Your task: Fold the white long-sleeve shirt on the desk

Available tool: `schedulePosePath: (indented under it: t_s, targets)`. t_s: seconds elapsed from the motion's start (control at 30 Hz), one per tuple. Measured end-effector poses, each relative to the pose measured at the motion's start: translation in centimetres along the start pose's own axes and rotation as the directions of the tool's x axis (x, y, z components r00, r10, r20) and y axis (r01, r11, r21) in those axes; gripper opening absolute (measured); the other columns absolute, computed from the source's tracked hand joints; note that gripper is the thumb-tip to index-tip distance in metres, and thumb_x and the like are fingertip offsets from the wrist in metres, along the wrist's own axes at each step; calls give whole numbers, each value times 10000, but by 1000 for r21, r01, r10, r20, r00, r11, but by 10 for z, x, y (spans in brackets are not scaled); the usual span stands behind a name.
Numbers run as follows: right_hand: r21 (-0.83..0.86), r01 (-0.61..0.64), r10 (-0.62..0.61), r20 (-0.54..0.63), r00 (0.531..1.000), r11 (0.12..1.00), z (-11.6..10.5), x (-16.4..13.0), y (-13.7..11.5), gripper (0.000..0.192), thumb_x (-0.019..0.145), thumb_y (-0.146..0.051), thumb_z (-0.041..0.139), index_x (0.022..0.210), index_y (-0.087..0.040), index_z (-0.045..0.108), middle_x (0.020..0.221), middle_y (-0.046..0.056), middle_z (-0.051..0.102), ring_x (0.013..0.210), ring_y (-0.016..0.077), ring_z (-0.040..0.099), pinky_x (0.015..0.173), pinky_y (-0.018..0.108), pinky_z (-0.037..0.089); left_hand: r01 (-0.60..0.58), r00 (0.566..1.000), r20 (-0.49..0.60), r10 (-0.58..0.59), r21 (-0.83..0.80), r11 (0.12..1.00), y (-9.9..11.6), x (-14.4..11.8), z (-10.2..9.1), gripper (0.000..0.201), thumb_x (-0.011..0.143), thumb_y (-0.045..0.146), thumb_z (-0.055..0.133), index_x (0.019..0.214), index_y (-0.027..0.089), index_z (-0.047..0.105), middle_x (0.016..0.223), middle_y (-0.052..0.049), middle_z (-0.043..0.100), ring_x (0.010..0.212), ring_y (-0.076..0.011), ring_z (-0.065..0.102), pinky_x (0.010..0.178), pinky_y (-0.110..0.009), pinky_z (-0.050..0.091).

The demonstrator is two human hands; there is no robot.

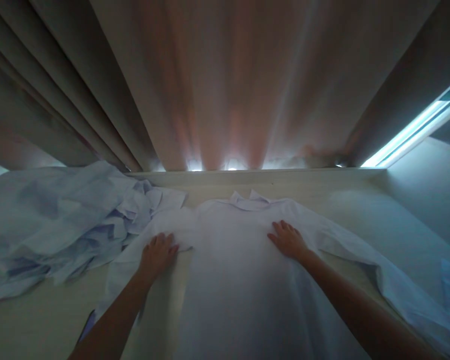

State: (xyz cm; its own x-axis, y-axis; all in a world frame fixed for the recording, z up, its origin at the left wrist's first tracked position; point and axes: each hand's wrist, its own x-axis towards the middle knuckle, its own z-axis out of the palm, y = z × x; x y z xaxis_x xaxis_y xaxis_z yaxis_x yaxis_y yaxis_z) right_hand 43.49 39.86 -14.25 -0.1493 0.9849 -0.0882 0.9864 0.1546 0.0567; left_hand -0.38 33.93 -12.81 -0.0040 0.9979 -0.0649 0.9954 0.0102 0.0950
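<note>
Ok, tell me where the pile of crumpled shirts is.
In the head view, the pile of crumpled shirts lies on the table's left side, just left of the left hand pressing the flat white shirt.

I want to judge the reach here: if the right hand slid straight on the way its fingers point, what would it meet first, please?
Probably the shirt's collar, just ahead of the right hand lying flat on the white shirt; depth is unclear.

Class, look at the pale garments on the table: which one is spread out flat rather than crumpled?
The white collared shirt under both hands, collar toward the curtain; the pale blue heap at left lies crumpled.
</note>
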Motion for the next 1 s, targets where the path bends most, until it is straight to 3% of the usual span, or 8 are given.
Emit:
schedulePosePath:
  t_s: [0.13, 0.2, 0.3, 0.43, 0.53, 0.67, 0.77, 1.0]
  targets:
    - [13, -46, 44, 86, 995, 999, 20, 15, -9, 689, 882, -585, 288, 1405, -138, 307, 1450, 233, 279, 1322, 362, 276, 1010, 511, 268, -35, 998, -60, 32, -51, 998, -30, -10, -1, 379, 871, 359, 329, 1140, 185, 532, 1216, -121, 563, 1165, -242, 479, 995, -407, 370]
    - [40, -58, 54, 105, 993, 997, 21, 27, -8, 703, 878, -601, 261, 1407, -139, 303, 1455, 233, 270, 1322, 370, 274, 1015, 524, 257, -5, 992, -124, -1, -54, 999, -59, -37, -9, 405, 886, 395, 300, 1137, 170, 524, 1181, -124, 574, 1136, -240, 496, 1002, -404, 372]
    - [69, -68, 63, 60, 996, 995, 22, 36, -8, 684, 882, -588, 250, 1390, -137, 330, 1442, 231, 294, 1315, 365, 293, 1020, 514, 264, 115, 971, -204, -128, -74, 991, -108, -102, -18, 458, 864, 512, 336, 1053, 148, 540, 1051, -129, 600, 1036, -250, 547, 957, -401, 416]
    - [105, -25, 33, -70, 997, 994, 21, 25, -12, 652, 893, -543, 251, 1384, -121, 337, 1438, 216, 306, 1316, 327, 307, 1041, 458, 269, 351, 935, 9, -354, -146, 925, -150, -181, -10, 529, 822, 586, 361, 1082, 144, 492, 1057, -129, 572, 962, -238, 585, 877, -383, 472]
    - [119, -5, 17, -100, 995, 993, 12, 10, -14, 644, 891, -537, 253, 1370, -120, 361, 1415, 209, 347, 1295, 318, 344, 1025, 442, 304, 426, 903, 161, -399, -201, 882, -158, -210, 6, 561, 831, 566, 322, 1163, 127, 433, 1147, -156, 530, 1026, -245, 575, 907, -393, 458]
    - [132, 33, -13, -152, 988, 991, -2, -2, -11, 627, 891, -529, 256, 1353, -125, 385, 1390, 203, 391, 1271, 316, 376, 1009, 463, 323, 495, 862, 252, -439, -235, 836, -153, -214, 17, 584, 834, 593, 277, 1215, 159, 363, 1246, -156, 474, 1092, -258, 551, 937, -407, 433]
    - [137, 55, -32, -160, 987, 989, -8, -4, -8, 627, 887, -531, 258, 1345, -126, 398, 1363, 200, 426, 1252, 314, 399, 994, 473, 339, 518, 847, 253, -468, -190, 834, -148, -206, 17, 547, 849, 582, 221, 1180, 168, 355, 1217, -159, 486, 1075, -281, 557, 907, -419, 434]
    - [130, 89, -69, -150, 986, 988, -8, -8, -11, 621, 891, -516, 264, 1320, -97, 425, 1311, 207, 476, 1212, 304, 442, 981, 450, 362, 475, 873, 183, -452, -109, 873, -144, -185, 6, 371, 876, 478, 228, 990, 194, 438, 959, -101, 583, 920, -232, 608, 777, -348, 453]
